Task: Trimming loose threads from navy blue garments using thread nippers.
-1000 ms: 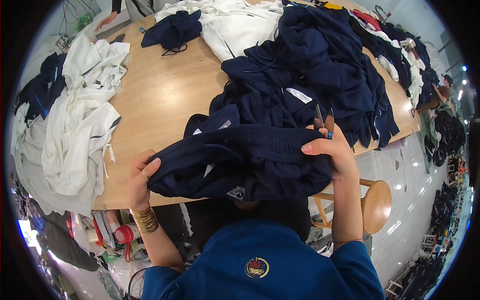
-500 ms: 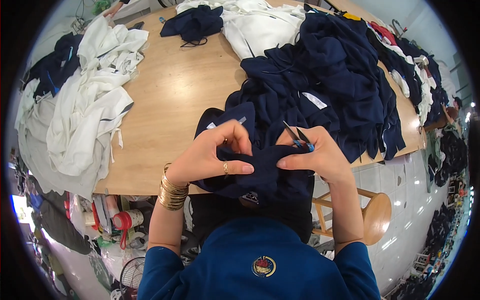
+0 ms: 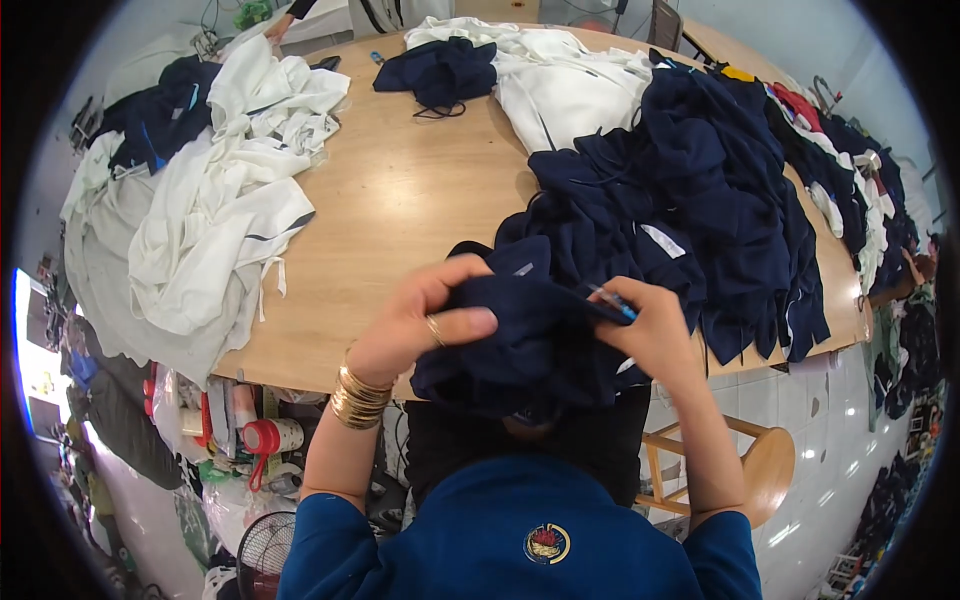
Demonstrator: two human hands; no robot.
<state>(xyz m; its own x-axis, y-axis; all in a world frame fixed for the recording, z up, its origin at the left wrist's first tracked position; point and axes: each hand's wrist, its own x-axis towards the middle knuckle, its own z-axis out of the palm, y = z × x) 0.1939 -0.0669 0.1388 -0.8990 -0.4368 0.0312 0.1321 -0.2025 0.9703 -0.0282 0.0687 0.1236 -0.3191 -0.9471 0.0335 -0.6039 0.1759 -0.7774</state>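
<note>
A dark navy garment (image 3: 520, 340) is bunched at the table's near edge, partly hanging over my lap. My left hand (image 3: 425, 315) pinches its left side between thumb and fingers, with a fold over the fingertips. On the other side, my right hand (image 3: 645, 325) is closed round blue-handled thread snips (image 3: 627, 308), their tips pointing up and left beside the cloth. Whether the right fingers also grip the garment is hard to see. Against the held garment lies a large heap of navy garments (image 3: 715, 190) with a white label (image 3: 662, 241).
White garments (image 3: 220, 220) are heaped on the table's left. A white pile (image 3: 570, 90) and a small navy piece (image 3: 437, 72) lie at the back of the wooden table (image 3: 400, 180). A wooden stool (image 3: 765, 470) stands right; a fan (image 3: 268, 555) is below left. Another person's hand (image 3: 280, 28) shows far left.
My right hand has moved outward from the left one, and the snips have turned within it. The garment is now raised and spread between my hands. The whole view has shifted slightly.
</note>
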